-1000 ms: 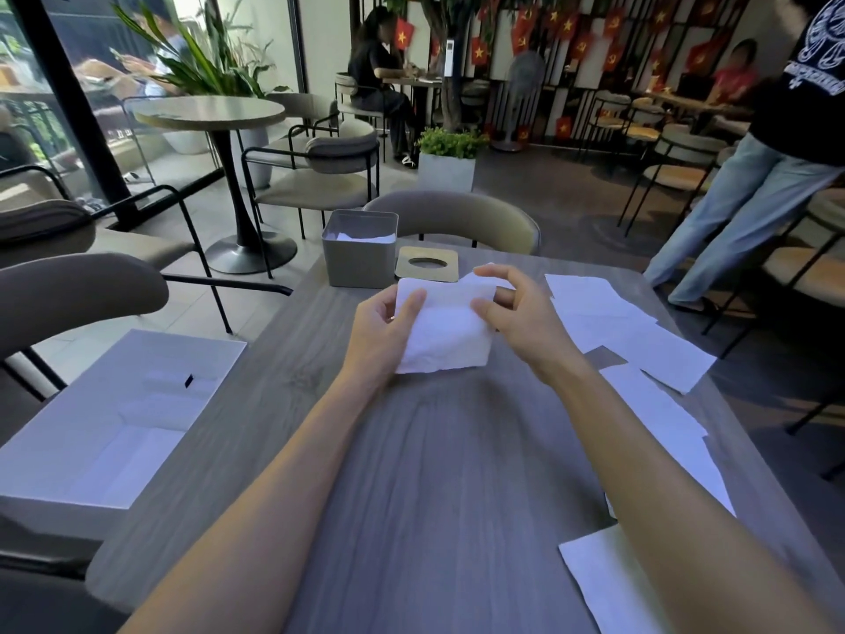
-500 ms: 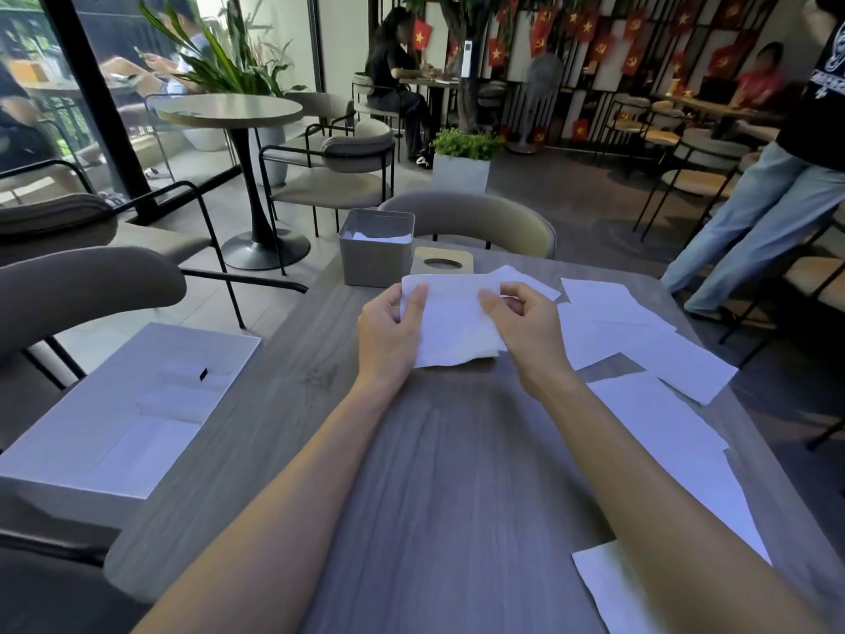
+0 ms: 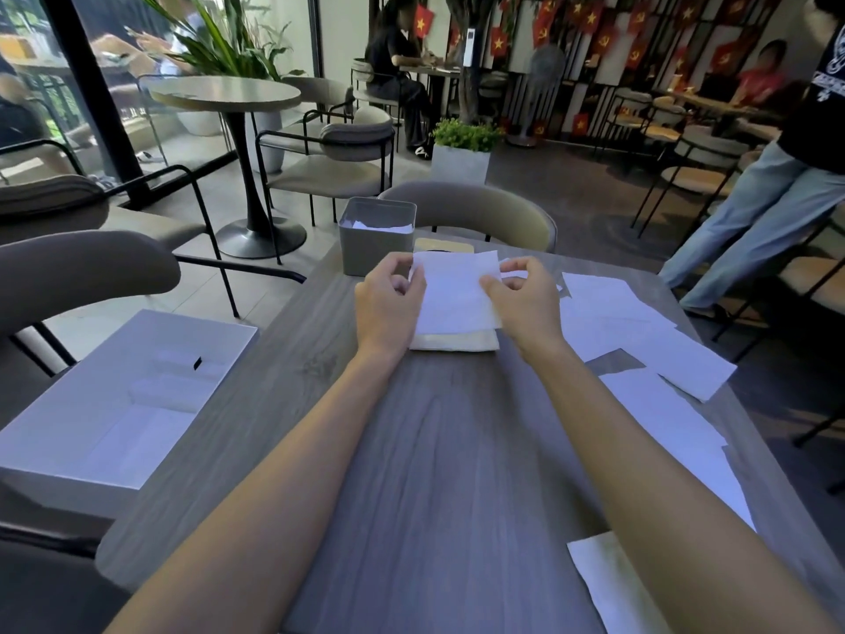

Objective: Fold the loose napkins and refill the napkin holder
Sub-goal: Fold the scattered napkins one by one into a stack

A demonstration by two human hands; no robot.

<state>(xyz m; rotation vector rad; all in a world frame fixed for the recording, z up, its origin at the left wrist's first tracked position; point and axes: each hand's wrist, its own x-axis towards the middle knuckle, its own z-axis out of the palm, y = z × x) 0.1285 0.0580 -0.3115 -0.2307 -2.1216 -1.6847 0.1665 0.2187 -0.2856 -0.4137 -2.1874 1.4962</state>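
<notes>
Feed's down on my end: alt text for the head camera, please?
Left hand and right hand pinch a white napkin by its side edges, its lower part folded on the wooden table. A grey napkin holder stands behind, and loose napkins lie spread at right.

Your raised napkin (image 3: 452,295) hides most of the lid (image 3: 441,244), and the nearest loose napkin (image 3: 608,583) runs off the bottom edge.

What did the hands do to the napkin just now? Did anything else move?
The left hand and right hand kept pinching the napkin and lifted its far half off the table; a doubled layer now shows along its near edge. The holder, the loose napkins on the right and the white box stayed put.
</notes>
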